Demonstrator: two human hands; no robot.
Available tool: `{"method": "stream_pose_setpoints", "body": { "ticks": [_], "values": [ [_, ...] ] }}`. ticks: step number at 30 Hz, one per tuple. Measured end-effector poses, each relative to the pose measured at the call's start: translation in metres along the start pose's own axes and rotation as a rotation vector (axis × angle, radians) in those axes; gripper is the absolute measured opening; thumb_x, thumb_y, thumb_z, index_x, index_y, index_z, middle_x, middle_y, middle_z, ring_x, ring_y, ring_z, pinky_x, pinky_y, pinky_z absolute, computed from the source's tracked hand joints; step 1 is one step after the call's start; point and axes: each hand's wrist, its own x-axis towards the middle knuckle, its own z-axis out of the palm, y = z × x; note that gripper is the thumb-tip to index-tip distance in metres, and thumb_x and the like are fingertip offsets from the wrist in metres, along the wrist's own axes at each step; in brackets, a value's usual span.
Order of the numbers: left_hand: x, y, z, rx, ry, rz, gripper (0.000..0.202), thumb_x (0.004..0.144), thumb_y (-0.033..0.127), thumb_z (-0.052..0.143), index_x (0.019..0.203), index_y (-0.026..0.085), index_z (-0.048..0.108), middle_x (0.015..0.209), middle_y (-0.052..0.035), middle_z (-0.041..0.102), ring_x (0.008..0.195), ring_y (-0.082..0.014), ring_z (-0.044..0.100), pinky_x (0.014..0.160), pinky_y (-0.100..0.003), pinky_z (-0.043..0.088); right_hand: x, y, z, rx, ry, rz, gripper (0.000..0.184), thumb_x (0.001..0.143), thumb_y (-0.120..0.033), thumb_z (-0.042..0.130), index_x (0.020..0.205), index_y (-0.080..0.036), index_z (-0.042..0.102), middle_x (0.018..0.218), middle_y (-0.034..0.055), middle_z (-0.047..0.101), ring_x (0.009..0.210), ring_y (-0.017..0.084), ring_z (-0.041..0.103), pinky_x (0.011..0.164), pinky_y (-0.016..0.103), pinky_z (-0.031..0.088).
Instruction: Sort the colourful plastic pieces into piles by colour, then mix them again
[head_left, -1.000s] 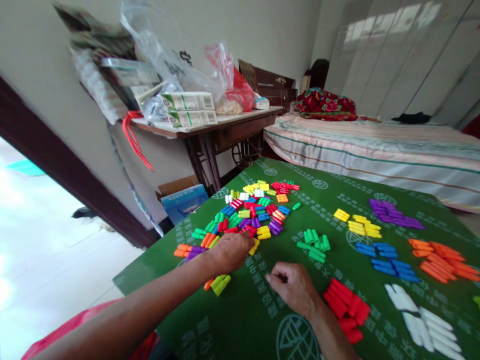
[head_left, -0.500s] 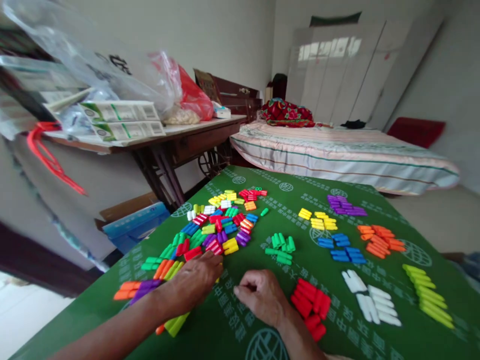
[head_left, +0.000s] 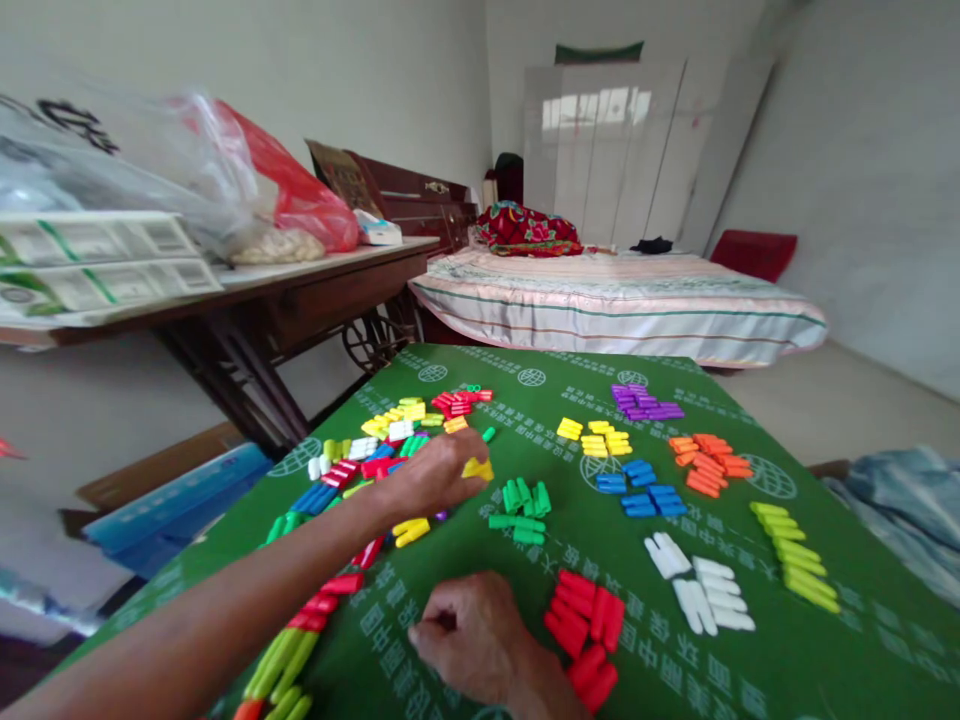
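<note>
My left hand [head_left: 444, 468] reaches over the mixed pile of small tube-like plastic pieces. Its fingers are closed on a yellow plastic piece [head_left: 478, 469], which shows at the fingertips. Another yellow piece [head_left: 412, 531] lies below that wrist. My right hand [head_left: 480, 635] rests on the green table as a loose fist, and nothing shows in it. To its right is a group of red pieces [head_left: 576, 610]. Green pieces [head_left: 522, 510] lie just right of my left fingertips. Part of the mixed pile is hidden by my left forearm.
Sorted groups spread over the green table [head_left: 517, 400]: yellow [head_left: 596, 437], purple [head_left: 643, 404], blue [head_left: 641, 490], orange [head_left: 709, 463], white [head_left: 697, 585] and lime pieces [head_left: 795, 557]. A desk [head_left: 300, 290] stands at left, and a bed [head_left: 622, 310] lies beyond.
My left hand has moved forward and to the right across the pile, carrying the yellow piece. My right hand keeps its fist. The view has turned to the right.
</note>
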Motion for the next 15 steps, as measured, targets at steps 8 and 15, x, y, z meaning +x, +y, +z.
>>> {"method": "stream_pose_setpoints", "body": {
  "ticks": [8, 15],
  "values": [
    [0.150, 0.056, 0.043, 0.172, -0.097, 0.145, 0.021, 0.078, 0.022, 0.057, 0.096, 0.013, 0.061, 0.105, -0.0123, 0.063, 0.096, -0.0237, 0.061, 0.081, -0.031, 0.048, 0.004, 0.010, 0.016, -0.154, 0.034, 0.020, 0.016, 0.077, -0.036, 0.062, 0.069, -0.025, 0.070, 0.066, -0.0013, 0.070, 0.059, 0.014, 0.062, 0.051, 0.023, 0.035],
    [0.197, 0.070, 0.075, 0.176, -0.129, 0.139, 0.017, 0.077, 0.018, 0.056, 0.092, 0.014, 0.064, 0.104, -0.0131, 0.065, 0.098, -0.0241, 0.062, 0.079, -0.031, 0.050, 0.009, 0.012, 0.019, -0.274, -0.007, -0.040, 0.012, 0.072, -0.032, 0.060, 0.064, -0.024, 0.064, 0.062, -0.0004, 0.068, 0.052, 0.016, 0.060, 0.046, 0.027, 0.027]
  ]
}}
